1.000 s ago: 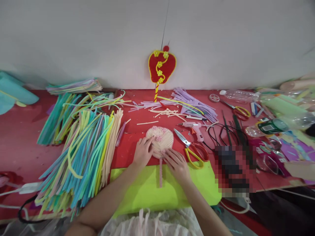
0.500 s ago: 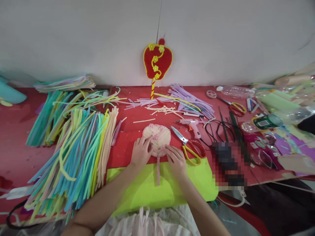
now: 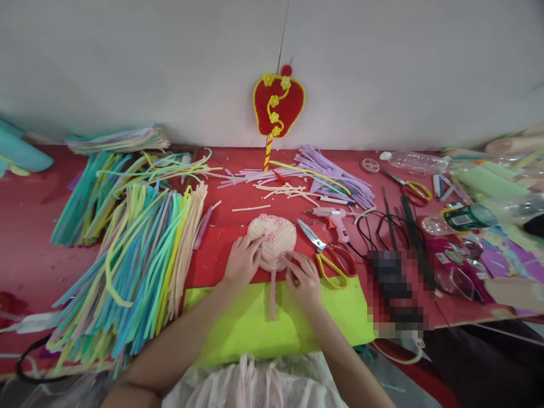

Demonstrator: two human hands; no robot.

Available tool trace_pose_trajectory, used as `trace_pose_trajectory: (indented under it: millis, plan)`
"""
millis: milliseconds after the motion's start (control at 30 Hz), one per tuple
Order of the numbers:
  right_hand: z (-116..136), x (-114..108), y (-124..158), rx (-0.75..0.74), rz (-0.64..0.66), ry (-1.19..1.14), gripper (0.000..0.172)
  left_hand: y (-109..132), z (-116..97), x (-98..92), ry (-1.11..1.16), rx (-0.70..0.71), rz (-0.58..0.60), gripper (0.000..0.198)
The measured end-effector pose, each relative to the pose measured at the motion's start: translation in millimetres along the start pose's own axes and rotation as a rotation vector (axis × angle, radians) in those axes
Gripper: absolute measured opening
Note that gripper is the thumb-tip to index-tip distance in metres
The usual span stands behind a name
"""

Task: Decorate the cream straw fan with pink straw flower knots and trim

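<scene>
A round cream-coloured hand fan [image 3: 284, 233] made of pipe cleaners, with small pink flowers and a pink stem handle [image 3: 272, 294], lies in front of me. Its handle points towards me over a lime-green sheet [image 3: 229, 334]. My left hand [image 3: 243, 259] grips the fan's left side, fingertips by a pink flower. At the lower right rim, my right hand [image 3: 305, 277] has its thumb and fingers closed together against the fan; anything small between them is hidden. Scissors [image 3: 325, 249] with red and yellow handles lie just right of the fan.
Bundles of coloured pipe cleaners [image 3: 127, 272] cover the left side. A red fan [image 3: 278, 107] stands upright against the wall. Behind the scissors are a pink glue gun [image 3: 334, 218], purple pipe cleaners [image 3: 335, 175] and a marker [image 3: 336, 200]. Plastic bottles [image 3: 467, 217] lie at right.
The view has shifted slightly. My right hand's fingers are more bent and raised at the fan's lower rim. My left hand stays at the fan's left side.
</scene>
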State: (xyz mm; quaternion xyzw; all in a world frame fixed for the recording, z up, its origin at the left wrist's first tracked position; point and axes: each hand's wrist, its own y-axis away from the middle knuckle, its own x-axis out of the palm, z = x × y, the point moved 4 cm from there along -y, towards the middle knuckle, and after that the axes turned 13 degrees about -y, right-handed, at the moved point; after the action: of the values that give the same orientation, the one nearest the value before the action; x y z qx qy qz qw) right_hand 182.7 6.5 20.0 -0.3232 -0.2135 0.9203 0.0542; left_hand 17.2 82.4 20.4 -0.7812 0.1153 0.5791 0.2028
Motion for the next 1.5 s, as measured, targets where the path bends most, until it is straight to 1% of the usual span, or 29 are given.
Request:
trace_pose_trajectory:
  millis: [167, 333, 500, 633, 733, 933, 1100, 1300, 1500]
  plan:
    - [-0.8, 0.5, 0.1, 0.013, 0.013, -0.023, 0.046, -6.5, 10.0, -1.2, 0.123, 0.026, 0.037, 0.034]
    - [0.0, -0.7, -2.7, -0.023, -0.003, -0.015, 0.042, -8.0, 13.4, -0.4, 0.183, 0.042, 0.015, 0.030]
    - [-1.4, -0.2, -1.8, -0.032, 0.005, -0.027, 0.042, -6.9, 11.9, -0.2, 0.141, 0.012, 0.008, 0.029]
    - [-2.4, 0.7, -0.6, -0.023, 0.008, -0.024, 0.043, -5.1, 8.9, -0.5, 0.051, 0.000, -0.017, 0.030]
    - [-1.6, 0.8, -0.4, -0.043, 0.001, -0.018, 0.043, -2.9, 6.7, 1.8, -0.008, -0.007, -0.039, 0.032]
    - [-0.7, 0.9, -0.1, -0.068, 0.001, -0.008, 0.045, 0.4, 6.5, 5.9, 0.008, -0.016, -0.091, 0.036]
    - [-1.4, 1.3, 0.2, -0.079, 0.008, -0.016, 0.048, 0.2, 6.0, 3.0, -0.027, -0.014, -0.053, 0.041]
    - [-1.7, 1.1, -0.3, -0.059, 0.018, -0.032, 0.046, -1.8, 3.3, -3.7, -0.102, -0.019, -0.006, 0.037]
    - [-3.5, 1.9, 0.5, -0.036, 0.019, -0.030, 0.045, -3.2, 2.7, -3.6, -0.110, 0.017, 0.011, 0.033]
